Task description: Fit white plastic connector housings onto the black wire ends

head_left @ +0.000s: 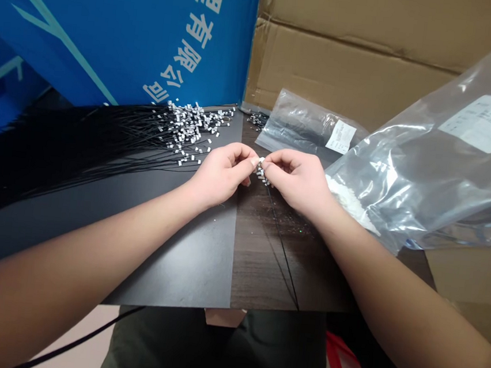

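Note:
My left hand (223, 173) and my right hand (300, 180) meet over the brown tabletop, each with thumb and index finger pinched together. Between the fingertips is a small white connector (261, 160), partly hidden by them. A thin black cable (283, 244) runs from just beneath the fingers towards the table's front edge; its join with the connector is hidden. Several loose white connectors (262, 177) lie on the table under my hands. Left of my left hand rests a large bundle of black cables (80, 136) with white connectors (193, 122) on their ends.
A large clear plastic bag (419, 183) with small white pieces (350, 203) stands at the right. Behind my hands lies a smaller labelled bag (306, 123). A cardboard box (356, 73) and a blue printed panel (126, 22) bound the back. A dark grey sheet (186, 253) covers the left side.

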The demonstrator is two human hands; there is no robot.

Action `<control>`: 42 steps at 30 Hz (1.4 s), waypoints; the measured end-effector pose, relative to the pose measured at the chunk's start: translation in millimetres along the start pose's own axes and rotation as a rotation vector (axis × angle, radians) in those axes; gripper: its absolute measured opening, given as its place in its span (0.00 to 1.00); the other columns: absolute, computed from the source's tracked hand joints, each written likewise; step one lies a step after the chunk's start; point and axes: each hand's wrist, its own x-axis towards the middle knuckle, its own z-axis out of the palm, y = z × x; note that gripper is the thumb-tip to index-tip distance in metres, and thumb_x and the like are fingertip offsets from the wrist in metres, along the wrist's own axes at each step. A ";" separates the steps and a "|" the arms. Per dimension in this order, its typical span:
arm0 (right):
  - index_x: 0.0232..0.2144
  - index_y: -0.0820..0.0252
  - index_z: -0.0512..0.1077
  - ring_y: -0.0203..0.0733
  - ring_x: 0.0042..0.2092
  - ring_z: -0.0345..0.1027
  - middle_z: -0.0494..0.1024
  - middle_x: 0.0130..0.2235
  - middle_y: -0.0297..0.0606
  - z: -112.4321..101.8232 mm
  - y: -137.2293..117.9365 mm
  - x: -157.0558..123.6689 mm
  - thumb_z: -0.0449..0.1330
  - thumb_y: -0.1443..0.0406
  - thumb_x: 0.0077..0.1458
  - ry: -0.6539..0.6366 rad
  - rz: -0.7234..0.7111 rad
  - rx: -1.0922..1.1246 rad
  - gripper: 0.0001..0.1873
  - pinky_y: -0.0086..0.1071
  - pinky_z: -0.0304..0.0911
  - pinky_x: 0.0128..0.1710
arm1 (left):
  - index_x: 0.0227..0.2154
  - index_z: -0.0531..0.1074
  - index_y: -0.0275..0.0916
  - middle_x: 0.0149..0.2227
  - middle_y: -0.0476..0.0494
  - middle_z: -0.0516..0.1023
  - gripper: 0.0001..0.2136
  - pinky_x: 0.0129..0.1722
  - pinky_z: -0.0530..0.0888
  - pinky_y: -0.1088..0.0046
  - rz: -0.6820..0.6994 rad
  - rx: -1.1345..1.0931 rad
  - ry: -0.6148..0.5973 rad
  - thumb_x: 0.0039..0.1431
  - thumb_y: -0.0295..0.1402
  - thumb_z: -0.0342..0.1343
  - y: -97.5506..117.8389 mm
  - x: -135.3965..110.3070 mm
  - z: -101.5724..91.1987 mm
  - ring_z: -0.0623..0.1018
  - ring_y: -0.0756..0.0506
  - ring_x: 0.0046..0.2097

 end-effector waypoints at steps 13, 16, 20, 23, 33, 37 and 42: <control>0.32 0.60 0.82 0.38 0.32 0.69 0.82 0.33 0.36 0.6 1.4 -1.1 0.65 0.65 0.55 0.013 -0.021 -0.057 0.06 0.33 0.62 0.34 | 0.34 0.75 0.36 0.31 0.48 0.77 0.03 0.31 0.74 0.76 -0.017 0.006 -0.005 0.63 0.30 0.61 3.2 0.1 -1.3 0.77 0.52 0.29; 0.32 0.60 0.81 0.38 0.32 0.69 0.82 0.33 0.36 2.5 3.6 -0.9 0.65 0.65 0.56 0.019 -0.030 -0.055 0.06 0.33 0.63 0.34 | 0.34 0.75 0.36 0.31 0.48 0.77 0.03 0.31 0.73 0.76 -0.006 0.016 0.001 0.63 0.30 0.61 3.3 0.0 -1.4 0.77 0.52 0.29; 0.32 0.60 0.81 0.39 0.33 0.69 0.82 0.33 0.37 4.1 4.9 -0.6 0.64 0.65 0.56 0.030 -0.030 -0.050 0.06 0.34 0.63 0.35 | 0.34 0.75 0.36 0.31 0.49 0.77 0.04 0.32 0.73 0.75 0.010 0.026 0.008 0.63 0.31 0.61 2.3 0.2 -0.5 0.77 0.51 0.29; 0.32 0.60 0.81 0.39 0.33 0.69 0.82 0.33 0.37 4.9 5.1 -0.9 0.64 0.64 0.56 0.037 -0.027 -0.046 0.06 0.34 0.63 0.35 | 0.34 0.75 0.36 0.31 0.49 0.77 0.04 0.32 0.73 0.75 0.017 0.040 0.008 0.63 0.31 0.61 1.0 0.6 -0.2 0.77 0.51 0.29; 0.31 0.60 0.80 0.39 0.33 0.70 0.82 0.33 0.37 5.7 1.5 -1.7 0.63 0.65 0.55 0.055 -0.017 -0.037 0.06 0.35 0.64 0.35 | 0.35 0.76 0.36 0.32 0.48 0.77 0.05 0.33 0.73 0.73 0.059 0.078 0.004 0.64 0.33 0.60 -1.5 1.6 -0.3 0.77 0.50 0.30; 0.30 0.60 0.80 0.39 0.33 0.69 0.81 0.32 0.36 5.6 0.3 -1.9 0.63 0.65 0.55 0.062 -0.015 -0.031 0.05 0.34 0.64 0.35 | 0.35 0.76 0.37 0.32 0.48 0.77 0.05 0.33 0.73 0.73 0.077 0.105 0.004 0.65 0.33 0.60 -0.9 1.1 0.1 0.77 0.50 0.31; 0.31 0.60 0.80 0.38 0.32 0.69 0.81 0.32 0.36 5.9 3.0 -1.5 0.64 0.65 0.55 0.065 -0.027 -0.021 0.05 0.34 0.63 0.35 | 0.35 0.75 0.37 0.31 0.49 0.77 0.04 0.33 0.73 0.73 0.049 0.063 0.015 0.65 0.31 0.60 -0.1 0.7 0.0 0.77 0.51 0.30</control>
